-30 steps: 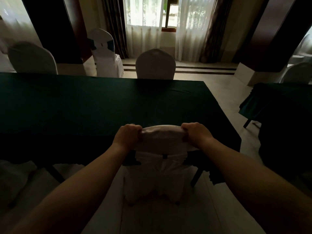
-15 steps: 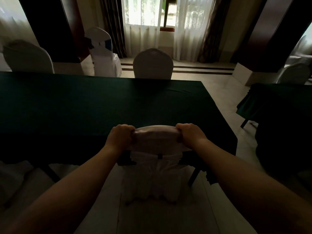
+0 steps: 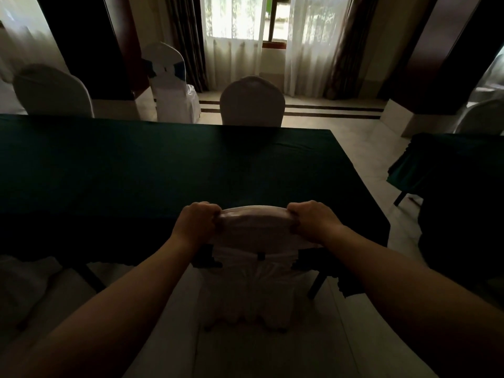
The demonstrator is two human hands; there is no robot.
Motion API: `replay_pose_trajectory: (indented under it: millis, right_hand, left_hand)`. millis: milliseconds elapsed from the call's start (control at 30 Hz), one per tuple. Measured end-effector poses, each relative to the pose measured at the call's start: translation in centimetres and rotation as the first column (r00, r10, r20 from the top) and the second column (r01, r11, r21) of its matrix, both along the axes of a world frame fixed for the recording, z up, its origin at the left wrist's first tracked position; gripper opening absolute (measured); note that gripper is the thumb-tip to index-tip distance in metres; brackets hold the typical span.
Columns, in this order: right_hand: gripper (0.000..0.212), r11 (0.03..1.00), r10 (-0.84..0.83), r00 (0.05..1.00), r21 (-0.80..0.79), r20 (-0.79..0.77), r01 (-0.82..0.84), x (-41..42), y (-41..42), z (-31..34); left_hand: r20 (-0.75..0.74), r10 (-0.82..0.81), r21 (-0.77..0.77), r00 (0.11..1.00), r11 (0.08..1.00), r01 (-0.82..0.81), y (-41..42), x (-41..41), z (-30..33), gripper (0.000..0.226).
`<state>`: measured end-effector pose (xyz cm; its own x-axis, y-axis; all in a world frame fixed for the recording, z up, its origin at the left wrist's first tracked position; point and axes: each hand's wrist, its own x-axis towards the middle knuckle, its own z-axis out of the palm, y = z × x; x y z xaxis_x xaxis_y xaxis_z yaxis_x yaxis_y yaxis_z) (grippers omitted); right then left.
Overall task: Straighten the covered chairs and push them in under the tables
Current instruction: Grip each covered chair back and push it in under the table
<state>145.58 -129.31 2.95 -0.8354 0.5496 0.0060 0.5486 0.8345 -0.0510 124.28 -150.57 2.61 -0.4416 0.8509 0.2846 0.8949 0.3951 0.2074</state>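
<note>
A chair in a white cover (image 3: pixel 255 271) stands right in front of me at the near edge of a long table with a dark green cloth (image 3: pixel 152 170). Its seat is under the table and only the back and skirt show. My left hand (image 3: pixel 195 223) grips the top left corner of the chair back. My right hand (image 3: pixel 313 222) grips the top right corner. Both forearms reach forward from the bottom of the view.
Across the table stand two covered chairs (image 3: pixel 252 100) (image 3: pixel 51 91), and a third with a blue sash (image 3: pixel 170 83) stands farther back by a pillar. A second green-clothed table (image 3: pixel 452 170) is at the right, with a tiled aisle between. Another white chair cover (image 3: pixel 24 285) shows at lower left.
My view has shifted slightly; both hands keep their grip on the chair back, which sits a touch closer to the table edge.
</note>
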Motion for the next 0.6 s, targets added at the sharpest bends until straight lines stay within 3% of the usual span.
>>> replay_pose_trajectory:
  millis: [400, 600]
  right_hand:
    - [0.022, 1.0, -0.024, 0.999, 0.015, -0.038, 0.025, 1.0, 0.5, -0.1]
    - [0.025, 1.0, 0.01, 1.0, -0.018, 0.022, -0.01, 0.9, 0.4, 0.4]
  left_hand:
    - [0.009, 0.005, -0.025, 1.0, 1.0, -0.005, 0.4, 1.2, -0.3, 0.017]
    - [0.059, 0.034, -0.034, 0.998, 0.999, -0.032, -0.1, 1.0, -0.5, 0.019]
